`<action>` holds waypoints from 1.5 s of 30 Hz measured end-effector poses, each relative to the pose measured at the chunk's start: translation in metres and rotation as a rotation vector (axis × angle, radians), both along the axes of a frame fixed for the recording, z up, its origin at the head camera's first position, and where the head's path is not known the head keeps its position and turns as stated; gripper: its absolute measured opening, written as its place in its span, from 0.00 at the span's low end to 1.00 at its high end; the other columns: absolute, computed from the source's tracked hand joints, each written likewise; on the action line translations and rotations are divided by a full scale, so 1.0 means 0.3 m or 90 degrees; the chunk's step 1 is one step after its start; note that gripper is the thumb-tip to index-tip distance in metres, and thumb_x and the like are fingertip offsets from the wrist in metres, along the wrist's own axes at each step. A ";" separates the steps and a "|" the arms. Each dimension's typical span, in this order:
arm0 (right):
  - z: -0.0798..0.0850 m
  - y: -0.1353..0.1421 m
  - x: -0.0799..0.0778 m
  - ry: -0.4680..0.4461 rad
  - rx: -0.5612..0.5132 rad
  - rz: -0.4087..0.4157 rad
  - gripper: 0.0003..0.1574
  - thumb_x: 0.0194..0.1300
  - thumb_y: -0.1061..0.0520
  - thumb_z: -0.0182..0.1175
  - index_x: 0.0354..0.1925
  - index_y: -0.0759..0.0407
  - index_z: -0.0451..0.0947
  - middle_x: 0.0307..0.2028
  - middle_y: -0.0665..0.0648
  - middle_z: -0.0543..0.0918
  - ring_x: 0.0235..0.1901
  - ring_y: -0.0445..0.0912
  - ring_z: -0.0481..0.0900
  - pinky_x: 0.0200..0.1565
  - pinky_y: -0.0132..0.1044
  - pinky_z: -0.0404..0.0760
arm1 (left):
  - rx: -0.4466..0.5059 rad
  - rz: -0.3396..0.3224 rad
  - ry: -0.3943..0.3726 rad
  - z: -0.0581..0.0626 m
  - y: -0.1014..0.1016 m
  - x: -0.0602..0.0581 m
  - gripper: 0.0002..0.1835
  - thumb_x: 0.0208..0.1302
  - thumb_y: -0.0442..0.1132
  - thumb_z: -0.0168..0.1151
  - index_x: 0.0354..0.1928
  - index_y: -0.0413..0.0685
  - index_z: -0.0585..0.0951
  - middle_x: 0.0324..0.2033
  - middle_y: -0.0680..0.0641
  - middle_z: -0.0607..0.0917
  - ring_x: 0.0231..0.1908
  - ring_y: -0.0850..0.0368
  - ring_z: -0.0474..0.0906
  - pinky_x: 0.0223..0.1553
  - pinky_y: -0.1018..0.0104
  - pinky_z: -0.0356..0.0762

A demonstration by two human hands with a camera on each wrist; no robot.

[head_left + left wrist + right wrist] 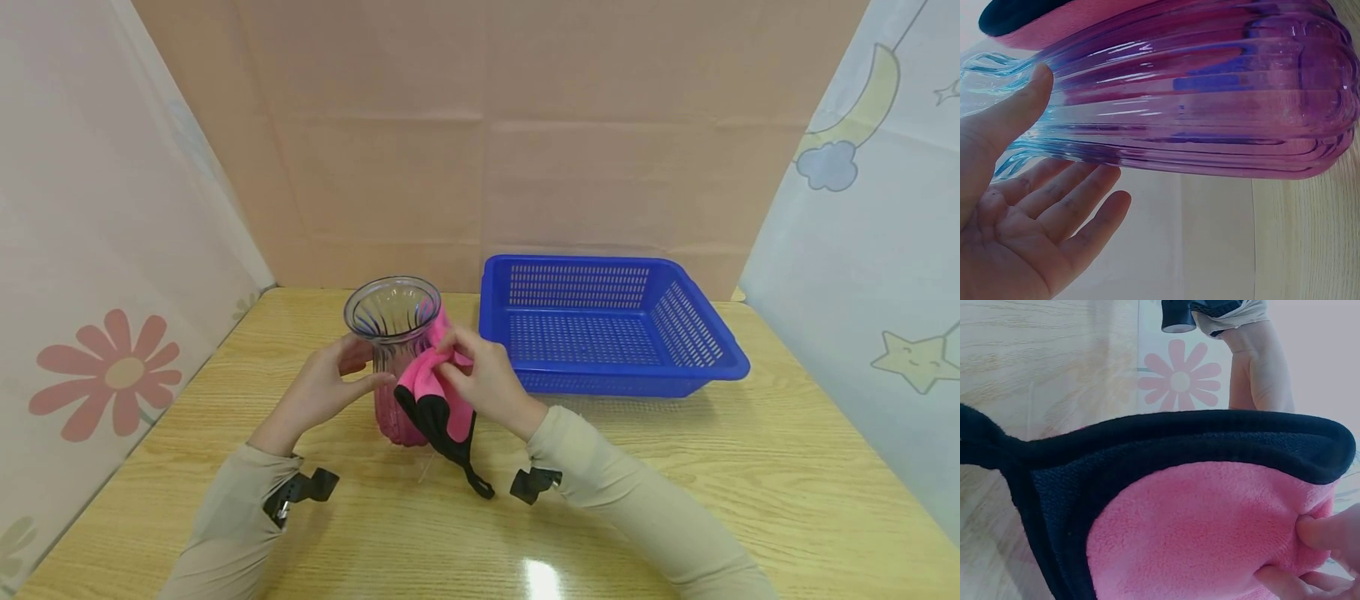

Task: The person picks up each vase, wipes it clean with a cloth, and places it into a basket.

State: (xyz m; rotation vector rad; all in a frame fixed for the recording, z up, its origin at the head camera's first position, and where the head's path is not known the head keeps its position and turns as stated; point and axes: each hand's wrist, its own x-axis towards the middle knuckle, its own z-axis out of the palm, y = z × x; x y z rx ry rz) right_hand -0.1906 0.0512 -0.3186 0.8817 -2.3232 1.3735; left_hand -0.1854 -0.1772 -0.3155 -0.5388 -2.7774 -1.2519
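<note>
A ribbed glass vase (387, 358), clear bluish at its flared rim and pink-purple towards the base, stands upright on the table. My left hand (321, 385) holds it below the rim, thumb on the near side and fingers on the far side, as the left wrist view shows. On the vase's right side, my right hand (486, 377) pinches a pink plush cloth (1197, 519) with black edging and a black hanging loop (480, 485). Folds of the cloth lie against the glass and hang in front of it, hiding part of its side.
A blue plastic basket (600, 379) with slotted walls stands on the wooden table (420, 542) at the back right. Patterned fabric hangs at both sides, and a plain tan sheet (480, 142) covers the back.
</note>
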 end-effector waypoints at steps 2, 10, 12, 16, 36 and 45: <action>-0.009 0.001 -0.002 0.005 0.006 0.003 0.08 0.57 0.70 0.61 0.31 0.61 0.72 0.33 0.59 0.83 0.42 0.51 0.83 0.44 0.43 0.85 | -0.001 0.000 0.001 0.001 -0.001 0.002 0.36 0.57 0.46 0.66 0.65 0.42 0.65 0.55 0.34 0.78 0.55 0.37 0.75 0.57 0.45 0.75; -0.031 0.009 -0.008 0.023 0.048 0.001 0.08 0.56 0.70 0.60 0.31 0.62 0.71 0.31 0.60 0.82 0.39 0.50 0.82 0.44 0.44 0.85 | -0.003 -0.005 0.009 0.010 0.000 0.010 0.36 0.58 0.46 0.65 0.65 0.40 0.64 0.55 0.33 0.77 0.55 0.36 0.75 0.56 0.45 0.75; -0.032 0.012 -0.006 0.023 0.061 0.001 0.08 0.56 0.70 0.60 0.31 0.62 0.71 0.32 0.60 0.82 0.39 0.50 0.82 0.44 0.44 0.85 | -0.004 -0.003 0.008 0.006 0.001 0.006 0.36 0.57 0.46 0.65 0.65 0.41 0.64 0.55 0.34 0.77 0.55 0.37 0.76 0.56 0.46 0.75; -0.036 0.016 -0.006 0.018 0.082 0.005 0.08 0.56 0.70 0.60 0.32 0.62 0.71 0.32 0.60 0.82 0.40 0.51 0.82 0.45 0.45 0.84 | -0.007 0.000 0.006 -0.001 0.000 -0.002 0.37 0.57 0.47 0.66 0.66 0.43 0.64 0.56 0.35 0.77 0.55 0.37 0.76 0.56 0.46 0.75; -0.057 0.028 -0.009 0.004 0.131 0.008 0.09 0.55 0.70 0.61 0.32 0.62 0.71 0.30 0.59 0.81 0.30 0.46 0.75 0.33 0.39 0.81 | -0.006 0.002 -0.002 -0.001 0.000 -0.003 0.38 0.57 0.48 0.66 0.66 0.43 0.63 0.57 0.35 0.76 0.56 0.37 0.75 0.56 0.46 0.75; -0.057 0.032 -0.008 -0.003 0.126 0.022 0.09 0.55 0.70 0.60 0.32 0.63 0.70 0.30 0.60 0.81 0.32 0.48 0.77 0.36 0.45 0.82 | -0.005 0.001 -0.003 -0.004 0.000 -0.005 0.38 0.56 0.48 0.66 0.66 0.43 0.64 0.57 0.35 0.76 0.56 0.38 0.75 0.57 0.46 0.75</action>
